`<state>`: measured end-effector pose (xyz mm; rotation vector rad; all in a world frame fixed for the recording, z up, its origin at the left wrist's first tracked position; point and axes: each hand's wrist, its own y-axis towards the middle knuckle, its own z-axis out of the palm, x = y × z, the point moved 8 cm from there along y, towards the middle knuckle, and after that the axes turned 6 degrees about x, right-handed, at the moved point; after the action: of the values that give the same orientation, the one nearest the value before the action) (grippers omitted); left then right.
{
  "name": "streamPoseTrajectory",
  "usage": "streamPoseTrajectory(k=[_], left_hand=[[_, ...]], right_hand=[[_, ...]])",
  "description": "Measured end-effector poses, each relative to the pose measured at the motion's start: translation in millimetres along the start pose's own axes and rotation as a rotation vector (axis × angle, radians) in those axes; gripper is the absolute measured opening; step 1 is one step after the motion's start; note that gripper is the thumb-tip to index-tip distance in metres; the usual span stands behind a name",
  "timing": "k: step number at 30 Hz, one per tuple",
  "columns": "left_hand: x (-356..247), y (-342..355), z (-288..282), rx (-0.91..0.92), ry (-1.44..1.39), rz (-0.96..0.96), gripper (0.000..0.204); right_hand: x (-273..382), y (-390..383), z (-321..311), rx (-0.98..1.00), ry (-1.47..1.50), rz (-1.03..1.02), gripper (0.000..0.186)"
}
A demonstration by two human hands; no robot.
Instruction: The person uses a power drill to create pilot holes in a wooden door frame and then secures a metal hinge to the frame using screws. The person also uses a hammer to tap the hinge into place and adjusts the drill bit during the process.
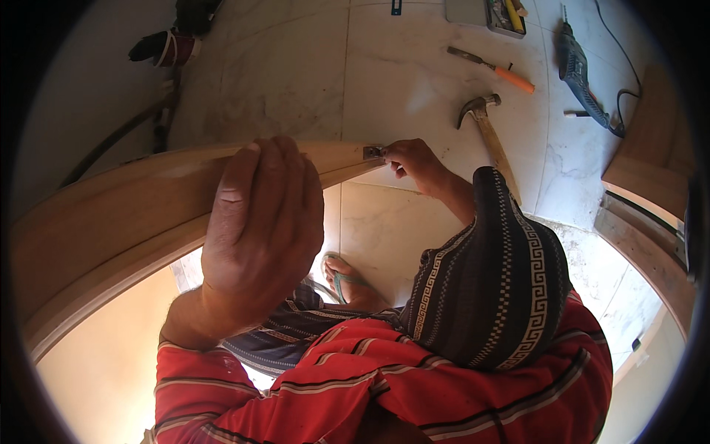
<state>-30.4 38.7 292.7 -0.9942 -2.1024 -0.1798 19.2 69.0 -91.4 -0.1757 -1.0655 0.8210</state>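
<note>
Metal fitting (371,152) meets nearly closed fingers (393,154) of the right hand (416,164).

striped red shirt (325,392) | black trousers (484,288), white key-pattern bands (538,274) | green thong sandal (338,283)

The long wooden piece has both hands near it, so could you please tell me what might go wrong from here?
The right hand is close against the small metal fitting on the long wooden piece, so a finger could get pinched or scratched. Should the wood slip, the bare-toed foot nearby might be hurt; how firmly the left hand steadies it is unclear. The chisel and hammer lie loose on the floor and could trip someone.
</note>
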Motion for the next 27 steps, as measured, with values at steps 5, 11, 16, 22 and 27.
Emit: streamPoseTrajectory(k=[5,11,16,22,27], left_hand=[[-0.6,0.7,1.3,-0.006,0.020,-0.010,0.036],[-1.1,0.2,0.1,0.008,0.003,-0.020,0.036],[0.3,0.7,0.4,0.030,0.002,-0.012,0.036],[-1.6,1.9,0.4,0.003,0.025,-0.008,0.035],[-0.1,6.3,2.3,-0.006,0.013,-0.037,0.036]], right_hand=[[-9.5,8.9,1.3,0.008,0.313,0.103,0.017],[19.3,9.2,9.8,0.084,-0.298,0.091,0.020],[39.6,14.2,13.4,0.154,-0.804,0.152,0.015],[33.4,11.7,20.1,0.205,-1.053,-0.216,0.023],[66.6,10.1,25.3,-0.106,-0.973,-0.548,0.069]])
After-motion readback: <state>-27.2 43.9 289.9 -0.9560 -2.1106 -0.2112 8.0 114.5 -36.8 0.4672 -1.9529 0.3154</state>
